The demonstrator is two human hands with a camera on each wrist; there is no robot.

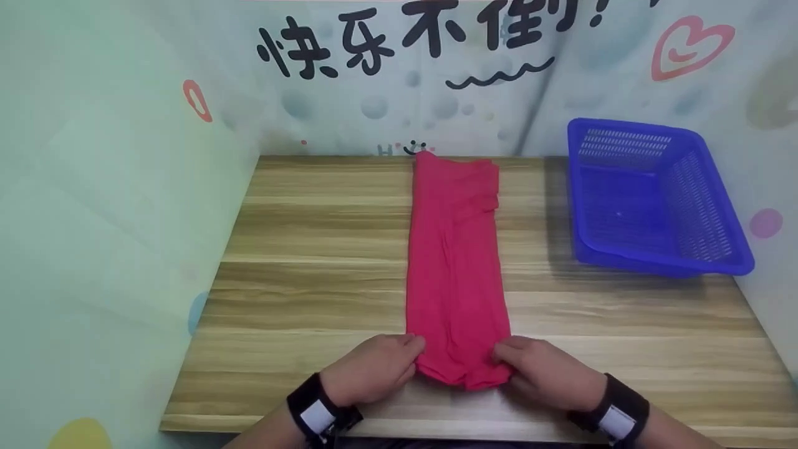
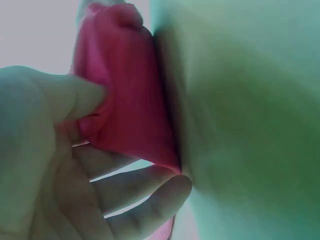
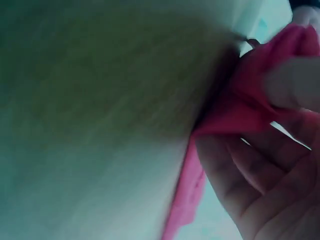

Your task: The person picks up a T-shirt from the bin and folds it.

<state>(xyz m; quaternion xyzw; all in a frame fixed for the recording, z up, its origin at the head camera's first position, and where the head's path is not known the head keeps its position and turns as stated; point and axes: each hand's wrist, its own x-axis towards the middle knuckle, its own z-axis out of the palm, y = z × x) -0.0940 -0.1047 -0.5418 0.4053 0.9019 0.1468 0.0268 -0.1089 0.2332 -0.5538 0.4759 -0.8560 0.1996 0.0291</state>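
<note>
A red cloth garment (image 1: 458,262), folded into a long narrow strip, lies lengthwise on the wooden table. At its near left corner my left hand (image 1: 377,369) pinches the fabric between thumb and fingers. My right hand (image 1: 555,373) pinches the near right corner the same way. In the left wrist view the thumb presses on the red fabric (image 2: 127,95), with the other fingers beneath its edge. The right wrist view has the fabric (image 3: 240,107) bunched under the thumb, fingers behind it. Layered folds show at the garment's far right end.
A blue plastic basket (image 1: 636,255) with slotted walls stands at the back right of the table (image 1: 312,268). Behind the table rises a printed backdrop (image 1: 399,106); light walls flank both sides. Black bands (image 1: 318,408) circle both wrists.
</note>
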